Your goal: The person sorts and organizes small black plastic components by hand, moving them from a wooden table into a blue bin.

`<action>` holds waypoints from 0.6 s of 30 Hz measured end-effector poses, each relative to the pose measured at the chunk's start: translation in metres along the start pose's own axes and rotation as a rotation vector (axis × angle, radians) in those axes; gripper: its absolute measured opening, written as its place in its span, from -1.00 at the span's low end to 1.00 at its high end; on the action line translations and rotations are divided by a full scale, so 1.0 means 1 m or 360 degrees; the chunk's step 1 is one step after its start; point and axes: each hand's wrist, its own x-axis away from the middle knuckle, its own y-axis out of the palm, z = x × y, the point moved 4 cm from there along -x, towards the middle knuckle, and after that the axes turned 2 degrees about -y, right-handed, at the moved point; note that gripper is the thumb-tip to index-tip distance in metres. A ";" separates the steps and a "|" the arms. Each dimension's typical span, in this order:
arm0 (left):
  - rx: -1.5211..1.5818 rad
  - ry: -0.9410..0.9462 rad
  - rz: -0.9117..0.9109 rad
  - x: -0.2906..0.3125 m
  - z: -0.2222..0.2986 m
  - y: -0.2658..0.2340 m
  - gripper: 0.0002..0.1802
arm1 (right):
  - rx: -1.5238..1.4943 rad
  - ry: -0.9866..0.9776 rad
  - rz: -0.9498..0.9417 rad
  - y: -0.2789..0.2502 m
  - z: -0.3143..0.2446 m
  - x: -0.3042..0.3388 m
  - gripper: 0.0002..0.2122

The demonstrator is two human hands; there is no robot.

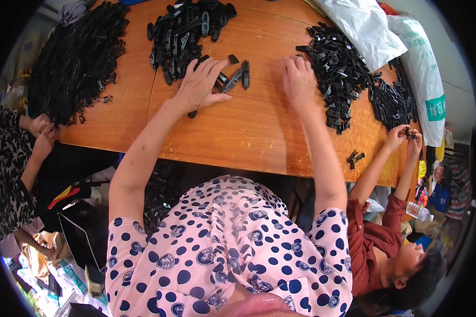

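My left hand (200,85) is spread low over the table, thumb out to the right, beside a few loose black plastic parts. One long slotted part (245,74) lies right of its fingertips, and a small flat black piece (233,59) is just beyond. Behind this hand rises a heap of long black plastic parts (188,34). My right hand (300,82) is at the left edge of a pile of small black pieces (337,74); its fingers bend downward and are slightly blurred, so their tips and anything in them are hidden.
A large mound of black parts (82,53) covers the table's left end. White sacks (426,79) lie at the right, beside another black pile (391,100). Co-workers sit on both sides; the right one's hands (406,138) hold a small black part. Few black pieces (354,158) lie near the front edge.
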 end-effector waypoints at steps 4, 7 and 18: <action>-0.0098 -0.0048 0.0217 -0.019 0.001 -0.007 -0.45 | 0.0217 -0.0089 -0.0416 0.017 0.034 -0.006 -0.81; -0.0225 0.0024 0.0117 -0.050 -0.002 -0.004 -0.64 | 0.0141 -0.0110 -0.0556 0.019 0.037 -0.003 -0.86; -0.0033 0.0235 0.0065 -0.042 0.092 0.013 -0.63 | -0.0737 0.0496 -0.0182 -0.018 0.008 0.063 -0.84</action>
